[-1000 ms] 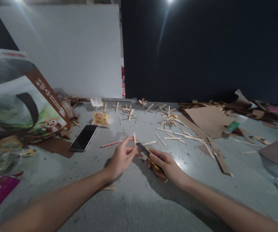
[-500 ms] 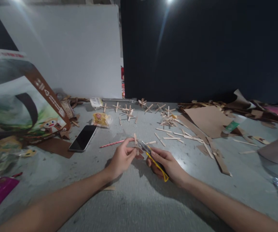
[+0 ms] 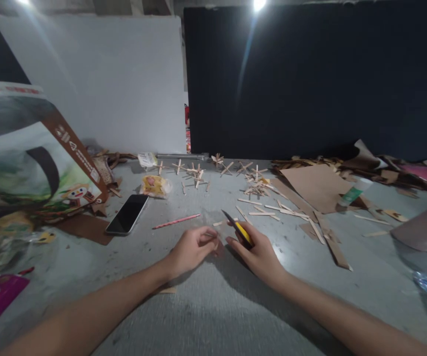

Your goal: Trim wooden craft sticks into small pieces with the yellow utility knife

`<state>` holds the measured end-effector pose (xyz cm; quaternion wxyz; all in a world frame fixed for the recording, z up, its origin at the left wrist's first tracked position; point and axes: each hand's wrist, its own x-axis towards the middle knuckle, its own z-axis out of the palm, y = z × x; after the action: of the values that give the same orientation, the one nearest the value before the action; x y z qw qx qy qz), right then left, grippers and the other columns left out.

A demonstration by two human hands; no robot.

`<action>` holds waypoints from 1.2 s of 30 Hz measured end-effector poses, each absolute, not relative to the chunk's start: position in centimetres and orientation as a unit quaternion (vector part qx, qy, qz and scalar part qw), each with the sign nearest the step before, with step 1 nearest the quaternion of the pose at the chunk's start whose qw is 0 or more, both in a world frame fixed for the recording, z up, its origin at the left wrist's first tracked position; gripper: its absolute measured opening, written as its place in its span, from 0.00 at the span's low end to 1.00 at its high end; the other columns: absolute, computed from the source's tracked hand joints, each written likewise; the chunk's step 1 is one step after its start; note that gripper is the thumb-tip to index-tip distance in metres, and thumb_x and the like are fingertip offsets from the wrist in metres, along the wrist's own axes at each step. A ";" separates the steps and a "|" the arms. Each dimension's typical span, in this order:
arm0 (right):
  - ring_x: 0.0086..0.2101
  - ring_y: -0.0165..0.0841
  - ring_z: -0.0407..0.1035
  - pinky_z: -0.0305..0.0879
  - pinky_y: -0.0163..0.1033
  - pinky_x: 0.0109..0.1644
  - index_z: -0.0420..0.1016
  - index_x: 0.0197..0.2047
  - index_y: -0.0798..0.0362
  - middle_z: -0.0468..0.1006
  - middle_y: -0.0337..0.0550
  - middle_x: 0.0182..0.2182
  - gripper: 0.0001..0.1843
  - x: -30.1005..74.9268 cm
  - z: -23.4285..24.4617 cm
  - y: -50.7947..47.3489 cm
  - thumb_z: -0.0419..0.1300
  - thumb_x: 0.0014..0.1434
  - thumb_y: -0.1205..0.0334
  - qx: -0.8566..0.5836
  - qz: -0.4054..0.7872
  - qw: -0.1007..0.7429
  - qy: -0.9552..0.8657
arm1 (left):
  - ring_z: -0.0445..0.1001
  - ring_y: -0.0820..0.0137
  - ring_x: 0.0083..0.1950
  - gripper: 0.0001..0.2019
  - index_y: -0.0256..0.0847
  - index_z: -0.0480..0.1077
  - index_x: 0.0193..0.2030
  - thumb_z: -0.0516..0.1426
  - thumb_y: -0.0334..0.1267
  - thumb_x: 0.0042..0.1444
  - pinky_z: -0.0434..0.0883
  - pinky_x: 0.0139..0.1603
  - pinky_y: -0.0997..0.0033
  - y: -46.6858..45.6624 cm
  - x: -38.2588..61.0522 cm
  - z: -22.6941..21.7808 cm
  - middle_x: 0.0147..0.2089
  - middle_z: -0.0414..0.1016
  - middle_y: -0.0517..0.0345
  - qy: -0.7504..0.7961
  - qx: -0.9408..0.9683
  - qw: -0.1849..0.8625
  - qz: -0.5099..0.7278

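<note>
A yellow and black utility knife (image 3: 243, 233) lies in the fingers of my right hand (image 3: 260, 252), its dark blade pointing up and to the left. The thumb of that hand stands a little away from the handle. To the left, my left hand (image 3: 193, 249) is closed in a pinch just above the table; what it holds is blurred and mostly hidden, with a reddish-brown patch below the fingertips. A short wooden stick (image 3: 220, 223) lies behind the gap between the hands. Beyond my left hand is a red-and-white striped pencil (image 3: 176, 221).
Loose wooden sticks (image 3: 263, 213) and crossed-stick pieces (image 3: 197, 174) lie farther back on the grey table (image 3: 154, 326). A phone (image 3: 127, 213), a yellow packet (image 3: 154, 186) and a large printed bag (image 3: 17, 158) are at left. Cardboard (image 3: 315, 185) and a glue tube (image 3: 354, 193) are at right.
The knife has turned in my right hand, and its blade has come away from my left hand. The upright wooden stick in my left fingers no longer shows. My left hand has lowered slightly.
</note>
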<state>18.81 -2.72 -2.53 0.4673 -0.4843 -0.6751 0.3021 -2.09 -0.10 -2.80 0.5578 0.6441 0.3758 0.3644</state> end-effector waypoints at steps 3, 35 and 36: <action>0.28 0.33 0.63 0.61 0.37 0.33 0.74 0.51 0.51 0.69 0.35 0.28 0.24 18.7 -2.4 -2.7 0.70 0.57 0.47 -0.494 0.334 0.473 -0.649 | 0.84 0.63 0.36 0.17 0.39 0.79 0.41 0.64 0.53 0.61 0.79 0.42 0.64 -0.7 -2.0 -2.6 0.35 0.86 0.50 0.366 0.686 0.548 0.310; 0.30 0.35 0.66 0.63 0.38 0.36 0.74 0.33 0.51 0.73 0.39 0.27 0.15 18.7 -2.3 -2.4 0.61 0.61 0.48 -0.491 0.355 0.451 -0.655 | 0.70 0.72 0.25 0.14 0.38 0.77 0.42 0.56 0.46 0.67 0.67 0.30 0.72 -0.5 -2.3 -1.6 0.23 0.70 0.63 0.393 0.712 0.478 0.332; 0.30 0.35 0.66 0.62 0.38 0.36 0.73 0.33 0.51 0.73 0.39 0.26 0.15 18.7 -2.3 -2.5 0.61 0.61 0.47 -0.491 0.356 0.450 -0.656 | 0.70 0.71 0.26 0.13 0.39 0.77 0.42 0.56 0.45 0.67 0.66 0.30 0.72 -0.5 -2.3 -1.6 0.23 0.70 0.63 0.402 0.718 0.462 0.331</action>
<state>18.69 -2.46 -2.30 0.4498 -0.4909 -0.6557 0.3560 -2.35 -0.49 -1.64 0.4621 0.7181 0.4017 0.3307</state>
